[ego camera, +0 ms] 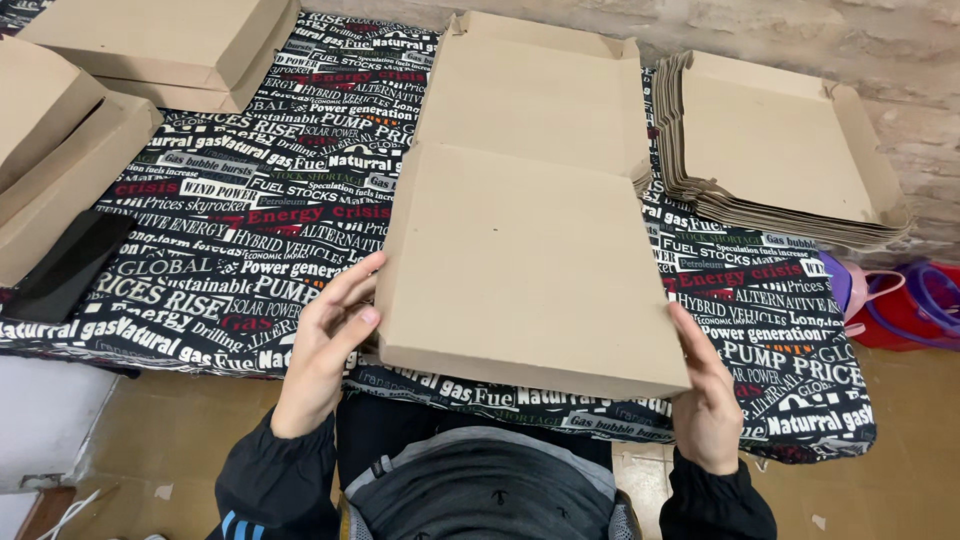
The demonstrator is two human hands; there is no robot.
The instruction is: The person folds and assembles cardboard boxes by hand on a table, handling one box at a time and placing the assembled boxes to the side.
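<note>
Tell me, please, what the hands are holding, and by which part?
A flat cardboard box, lid open: the left hand grips its near left side edge, the right hand its near right corner.

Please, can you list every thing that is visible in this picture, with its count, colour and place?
Folded cardboard box: one, brown, centre, lid open, held at both sides.
Stack of flat cardboard blanks: one stack, brown, upper right.
Finished boxes: at least three, brown, upper left and left edge.
Printed cloth: one, black with white and red lettering, covering the work surface.
Dark flat object: one, black, left; kind unclear.
Plastic items: several, purple and red, on the floor at right.
Left hand: on the box's left side.
Right hand: on its right corner.
</note>
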